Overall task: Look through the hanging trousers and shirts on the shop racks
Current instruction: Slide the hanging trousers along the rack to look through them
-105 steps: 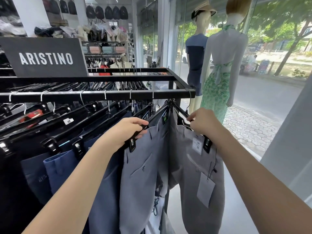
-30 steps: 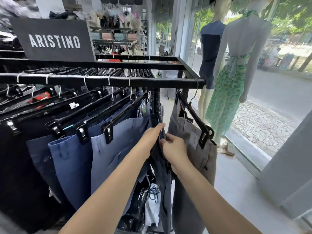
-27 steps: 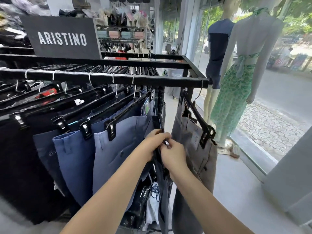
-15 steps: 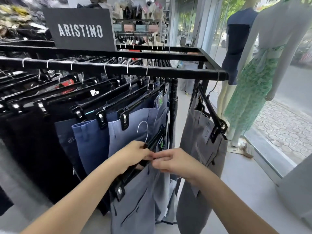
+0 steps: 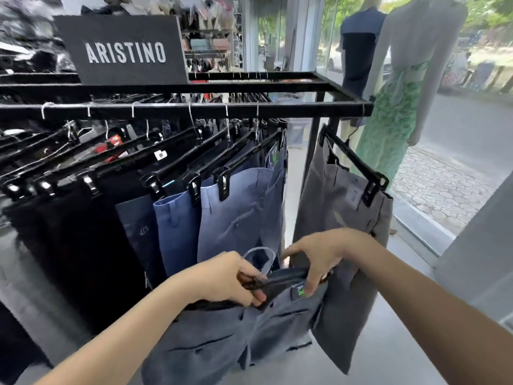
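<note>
A pair of grey-blue trousers [image 5: 222, 337] on a black clip hanger [image 5: 280, 279] is off the rack, held low in front of me. My left hand [image 5: 233, 279] grips the hanger's left part. My right hand [image 5: 319, 254] pinches the waistband at the hanger's right end, by a green tag. Its white hook [image 5: 259, 251] stands free of the rail. Behind, the black rack rail [image 5: 194, 109] carries several black, navy and light blue trousers [image 5: 233, 218]. Grey trousers [image 5: 344, 223] hang alone at the rack's right end.
A black ARISTINO sign [image 5: 122, 51] stands on the rack top. Two mannequins, one in a green dress [image 5: 394, 112], stand by the shop window at the right. Grey floor [image 5: 394, 357] lies to the right of the rack. Shelves of goods fill the back.
The grey-blue trousers have come off the rail and dropped lower toward me. Both hands moved down with the hanger, my right hand now at its right end.
</note>
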Demonstrator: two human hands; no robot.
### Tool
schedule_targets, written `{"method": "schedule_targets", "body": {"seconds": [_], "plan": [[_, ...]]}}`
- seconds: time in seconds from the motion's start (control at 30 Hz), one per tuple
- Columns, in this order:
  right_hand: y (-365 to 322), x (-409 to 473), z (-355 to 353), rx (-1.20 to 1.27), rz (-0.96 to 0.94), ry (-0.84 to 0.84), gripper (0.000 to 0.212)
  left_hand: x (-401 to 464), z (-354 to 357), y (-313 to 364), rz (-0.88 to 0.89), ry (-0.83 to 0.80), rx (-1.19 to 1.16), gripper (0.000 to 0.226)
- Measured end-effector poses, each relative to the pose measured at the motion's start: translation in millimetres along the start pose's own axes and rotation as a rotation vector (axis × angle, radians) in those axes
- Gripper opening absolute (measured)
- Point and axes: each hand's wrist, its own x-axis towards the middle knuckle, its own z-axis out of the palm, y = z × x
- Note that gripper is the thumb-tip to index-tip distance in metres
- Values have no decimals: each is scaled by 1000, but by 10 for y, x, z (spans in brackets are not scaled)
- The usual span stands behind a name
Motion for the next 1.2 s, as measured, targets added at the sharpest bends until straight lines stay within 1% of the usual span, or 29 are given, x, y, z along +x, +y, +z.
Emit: {"method": "schedule_targets", "body": {"seconds": [0.07, 0.1, 0.23, 0.27, 0.33, 0.37, 0.43, 0.53, 0.6, 0.7, 0.77, 0.8, 0.83, 0.9, 0.93, 1.0, 1.03, 1.07, 1.13, 1.17, 1.2], "plan": [[-31, -79, 55, 48, -5, -92, 88, 30, -23, 5, 45, -22, 79, 43], [-26, -125, 81, 89, -8, -111, 78, 61, -36, 4, 62, -26, 115, 42], [79, -321, 199, 187, 59, -89, 28, 269, -62, 83, 139, -47, 130, 36], [94, -384, 227, 198, 94, -75, 19, 338, -64, 131, 161, -37, 136, 33], [122, -491, 277, 220, 168, -39, 26, 481, -64, 240, 196, 8, 177, 26], [135, -544, 301, 237, 205, -14, 26, 566, -62, 274, 214, 38, 203, 25], [168, -645, 341, 273, 265, 34, 17, 722, -52, 335, 253, 104, 247, 26], [226, -812, 359, 354, 328, 127, 30, 911, -23, 422, 314, 223, 252, 30], [241, -905, 348, 417, 345, 210, 29, 1007, -12, 466, 341, 340, 218, 25], [239, -970, 329, 520, 389, 290, 25, 1123, -8, 484, 349, 536, 168, 21], [234, -972, 310, 561, 424, 336, 26, 1146, -3, 502, 284, 612, 160, 19], [226, -966, 296, 571, 438, 360, 27, 1160, 5, 505, 217, 603, 139, 16], [215, -951, 278, 575, 452, 388, 28, 1177, 23, 508, 138, 554, 112, 16], [190, -898, 230, 557, 483, 438, 25, 1196, 60, 561, 9, 398, 72, 31], [169, -868, 198, 545, 502, 459, 22, 1203, 80, 602, -24, 308, -15, 39], [110, -810, 114, 524, 524, 499, 21, 1203, 115, 712, -47, 113, -361, 44], [71, -797, 60, 517, 525, 519, 24, 1220, 118, 773, -42, 45, -510, 49], [31, -787, -2, 515, 525, 539, 27, 1256, 108, 824, -35, 22, -591, 58], [-56, -792, -136, 514, 508, 582, 22, 1332, 69, 949, -18, 68, -680, 73], [-99, -801, -217, 506, 501, 609, 20, 1362, 28, 1010, 1, 103, -735, 71], [-141, -814, -300, 495, 501, 634, 20, 1360, -18, 1087, 26, 136, -802, 63]]}}
